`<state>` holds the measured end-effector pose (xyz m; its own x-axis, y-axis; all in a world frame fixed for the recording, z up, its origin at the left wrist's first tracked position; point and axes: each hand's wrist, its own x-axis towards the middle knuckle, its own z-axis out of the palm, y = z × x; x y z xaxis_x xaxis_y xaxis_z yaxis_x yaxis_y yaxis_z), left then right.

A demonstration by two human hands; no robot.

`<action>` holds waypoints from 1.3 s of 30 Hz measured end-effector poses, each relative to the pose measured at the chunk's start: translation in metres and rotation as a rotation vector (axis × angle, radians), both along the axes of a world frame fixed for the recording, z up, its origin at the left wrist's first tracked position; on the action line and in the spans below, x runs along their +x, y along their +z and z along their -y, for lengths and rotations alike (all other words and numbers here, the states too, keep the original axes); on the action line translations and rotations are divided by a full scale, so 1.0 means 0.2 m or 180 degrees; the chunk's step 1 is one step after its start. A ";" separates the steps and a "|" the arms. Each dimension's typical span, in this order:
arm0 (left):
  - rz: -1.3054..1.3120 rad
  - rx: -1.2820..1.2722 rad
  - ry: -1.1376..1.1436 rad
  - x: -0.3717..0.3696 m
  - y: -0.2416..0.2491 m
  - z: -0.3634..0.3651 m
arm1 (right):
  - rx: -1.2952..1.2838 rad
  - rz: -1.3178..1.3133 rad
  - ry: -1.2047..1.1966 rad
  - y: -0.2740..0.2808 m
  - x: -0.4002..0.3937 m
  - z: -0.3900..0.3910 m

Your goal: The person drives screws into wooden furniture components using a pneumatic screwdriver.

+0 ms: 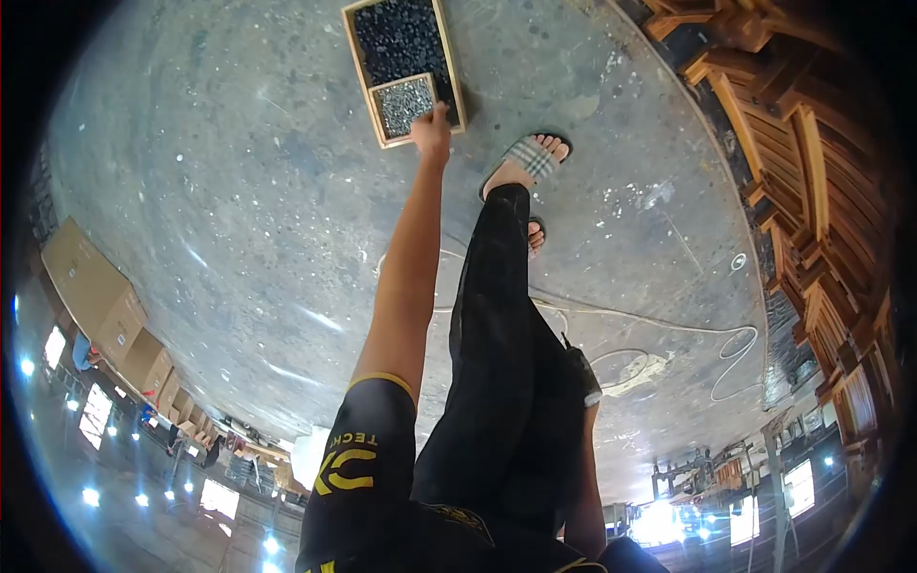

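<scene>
My left hand reaches down to the near right corner of a small wooden tray full of silvery metal pieces, probably screws. Its fingers are bent together; what they hold, if anything, is too small to tell. The small tray sits inside a larger wooden box that holds many small black pieces. My right arm hangs beside my leg, and my right hand, partly hidden, is closed around a dark tool whose shape is unclear.
Both sandalled feet stand on the stained concrete floor. A pale cable curls across it at the right. Stacked wooden frames line the right side. Cardboard boxes stand at the left, with people far behind.
</scene>
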<state>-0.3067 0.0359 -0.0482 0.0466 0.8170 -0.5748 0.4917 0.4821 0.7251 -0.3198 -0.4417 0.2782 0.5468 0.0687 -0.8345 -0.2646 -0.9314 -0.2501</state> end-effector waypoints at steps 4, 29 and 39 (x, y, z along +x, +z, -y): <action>-0.0187 0.0607 -0.0272 -0.04 -0.13 0.04 | -0.0079 -0.0034 -0.0193 -0.03 -0.11 0.15; 0.2063 -0.3550 -0.1982 0.82 3.03 0.41 | 0.0439 -0.0263 -0.1196 0.98 0.33 -0.29; 0.2823 -0.3368 -0.3119 1.29 3.57 0.40 | 0.1677 0.1376 -0.2270 1.77 0.87 -0.80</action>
